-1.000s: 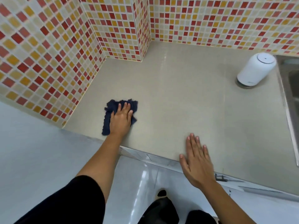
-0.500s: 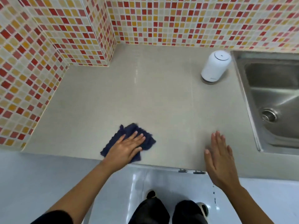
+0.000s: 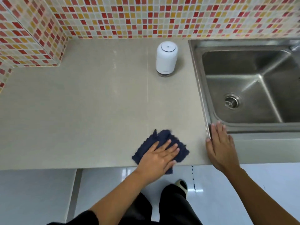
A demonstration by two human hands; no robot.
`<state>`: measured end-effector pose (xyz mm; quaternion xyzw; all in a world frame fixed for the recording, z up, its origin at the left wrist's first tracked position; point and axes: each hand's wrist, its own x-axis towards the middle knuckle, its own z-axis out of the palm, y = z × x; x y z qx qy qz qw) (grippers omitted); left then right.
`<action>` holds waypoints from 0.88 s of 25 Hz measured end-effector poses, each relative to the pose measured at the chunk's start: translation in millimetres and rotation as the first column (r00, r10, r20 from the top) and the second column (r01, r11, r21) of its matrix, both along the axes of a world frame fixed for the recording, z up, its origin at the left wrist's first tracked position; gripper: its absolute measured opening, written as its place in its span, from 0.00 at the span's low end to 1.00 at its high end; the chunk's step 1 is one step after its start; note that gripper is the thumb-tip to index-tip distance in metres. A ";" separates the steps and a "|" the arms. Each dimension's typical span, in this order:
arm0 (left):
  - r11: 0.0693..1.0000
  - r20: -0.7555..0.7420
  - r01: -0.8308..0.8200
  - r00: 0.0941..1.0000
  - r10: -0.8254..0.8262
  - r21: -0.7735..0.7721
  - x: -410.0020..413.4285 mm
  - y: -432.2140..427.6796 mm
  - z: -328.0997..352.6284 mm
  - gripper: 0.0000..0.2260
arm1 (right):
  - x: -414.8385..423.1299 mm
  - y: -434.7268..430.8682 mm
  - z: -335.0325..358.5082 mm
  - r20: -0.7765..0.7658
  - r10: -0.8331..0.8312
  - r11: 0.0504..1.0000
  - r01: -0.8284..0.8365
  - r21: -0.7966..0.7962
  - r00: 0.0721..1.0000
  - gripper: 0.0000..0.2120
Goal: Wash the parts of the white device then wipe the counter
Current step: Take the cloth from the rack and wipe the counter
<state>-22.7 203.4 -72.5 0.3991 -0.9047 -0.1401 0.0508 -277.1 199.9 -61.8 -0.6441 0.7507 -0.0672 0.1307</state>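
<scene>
Left hand (image 3: 158, 157): flat, palm down, fingers slightly spread, pressed on a dark blue cloth (image 3: 164, 144). Nothing pinched; the cloth lies under the palm and fingers. The cloth sits at the front edge of the grey counter (image 3: 89, 111), left of the sink's near left corner, and one corner hangs over the counter edge.

Right hand (image 3: 221, 146): open and flat, fingers together and straight, resting on the counter at the sink's near left corner. Fingertips (image 3: 219, 125) reach the steel rim; thumb held out to the side. It holds nothing.

White device (image 3: 166, 58): upright cylinder with rounded top, assembled, standing on the counter just left of the stainless steel sink (image 3: 199, 82), toward its far left corner and near the mosaic tile wall (image 3: 146, 17). Well apart from cloth and both hands.

Sink basin: no items in it; drain strainer (image 3: 232, 100) visible at the bottom.

Below the counter edge: pale glossy floor (image 3: 113, 184), dark trouser legs, one light shoe (image 3: 181, 185).
</scene>
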 end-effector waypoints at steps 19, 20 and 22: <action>0.928 0.006 -0.362 0.932 0.363 0.088 -135.1 38.8 0.5 0.21 | -63.6 -5.1 1.4 0.160 0.244 0.965 -0.256 0.052 0.956 0.30; 0.934 0.008 -0.345 0.938 0.345 0.094 -131.7 42.3 0.1 0.21 | -61.9 -5.8 3.3 0.227 0.257 0.964 -0.266 0.010 0.939 0.28; 0.961 0.008 -0.256 0.966 0.257 0.102 -122.9 44.9 1.5 0.22 | -58.0 -7.6 6.2 0.340 0.315 0.949 -0.292 -0.120 0.886 0.22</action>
